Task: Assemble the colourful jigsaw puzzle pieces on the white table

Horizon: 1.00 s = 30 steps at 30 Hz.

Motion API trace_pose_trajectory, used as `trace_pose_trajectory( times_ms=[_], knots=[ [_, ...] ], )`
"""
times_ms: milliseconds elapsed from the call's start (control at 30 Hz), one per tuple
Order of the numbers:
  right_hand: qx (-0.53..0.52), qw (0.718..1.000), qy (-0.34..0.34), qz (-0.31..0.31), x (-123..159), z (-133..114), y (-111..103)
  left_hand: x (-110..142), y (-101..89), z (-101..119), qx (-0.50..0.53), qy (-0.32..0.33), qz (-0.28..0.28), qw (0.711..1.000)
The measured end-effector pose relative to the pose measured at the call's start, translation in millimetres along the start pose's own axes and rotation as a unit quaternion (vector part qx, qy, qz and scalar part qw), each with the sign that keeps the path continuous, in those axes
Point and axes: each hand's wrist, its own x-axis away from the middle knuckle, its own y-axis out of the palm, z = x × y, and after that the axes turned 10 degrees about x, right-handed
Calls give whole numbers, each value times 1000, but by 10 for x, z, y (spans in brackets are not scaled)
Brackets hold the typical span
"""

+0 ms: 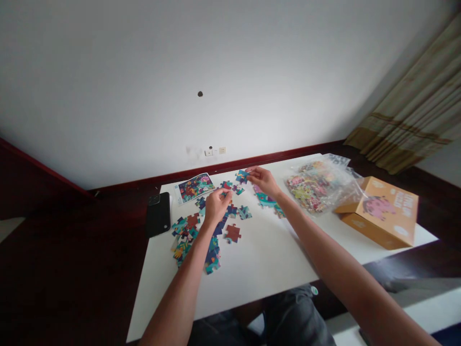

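Loose jigsaw pieces in teal, navy and rust cover the white table (259, 259), most of them in a scattered heap (185, 238) at the left. My right hand (264, 181) pinches a teal jigsaw piece (242, 176) between thumb and fingers, above the far part of the table. My left hand (217, 206) is close by, its fingertips closed on a small dark jigsaw piece (226, 185). A rust-red piece (233, 233) lies alone below my left hand. A joined teal group of pieces (266, 201) lies under my right wrist, partly hidden.
A printed puzzle picture sheet (195, 188) lies at the far edge, and a black phone (158, 214) lies face down at the left. On the right are a clear plastic bag of puzzle pieces (313, 186) and an open orange cardboard box (378, 211).
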Motion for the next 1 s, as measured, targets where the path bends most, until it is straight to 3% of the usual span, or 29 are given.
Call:
trace_pose_trajectory(
  times_ms=[100, 200, 467, 800, 1000],
  knots=[
    [146, 984, -5, 105, -195, 178, -340, 13, -14, 47, -19, 19, -1, 1000],
    [245, 956, 24, 159, -259, 385, -535, 21, -10, 69, -30, 25, -3, 999],
    [347, 932, 45, 93, -148, 523, -328, 26, 3, 54, -57, 16, -7, 998],
    [363, 930, 31, 58, -119, 485, -336, 33, 15, 25, -69, 32, -13, 997],
    [402, 913, -17, 64, -94, 479, -327, 39, 9, 30, -71, 31, -8, 997]
  ],
)
